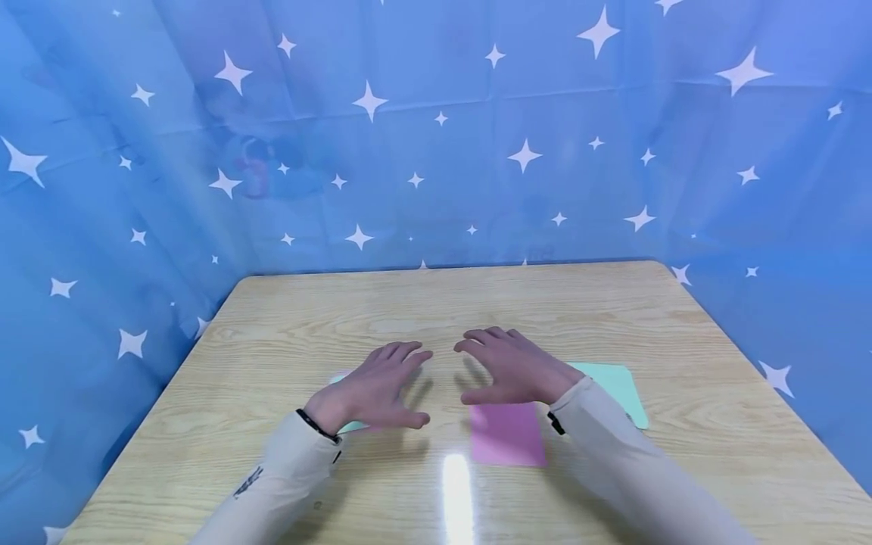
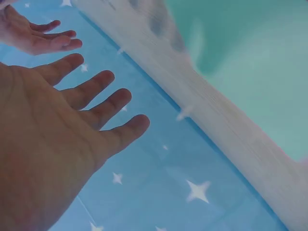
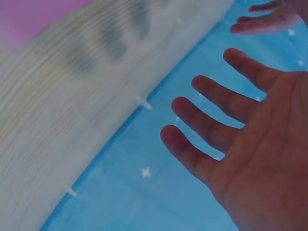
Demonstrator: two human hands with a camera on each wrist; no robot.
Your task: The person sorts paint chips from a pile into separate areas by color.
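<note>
Both hands hover above the wooden table, palms down and fingers spread, with nothing held. My left hand [image 1: 375, 387] is over a mint-green sheet [image 1: 353, 427], mostly hidden behind it; a trace of pink shows at that sheet's edge. In the left wrist view the green sheet [image 2: 250, 72] fills the upper right corner. Slightly right of centre, my right hand [image 1: 512, 369] is above the far edge of a flat pink square [image 1: 507, 437]. Beyond the right wrist lies a second mint-green sheet [image 1: 618, 387], partly covered by the sleeve.
The light wood table [image 1: 436, 303] has rounded far corners and reflects a bright strip of light near the front. A blue curtain [image 1: 436, 189] with white stars stands behind it and along both sides.
</note>
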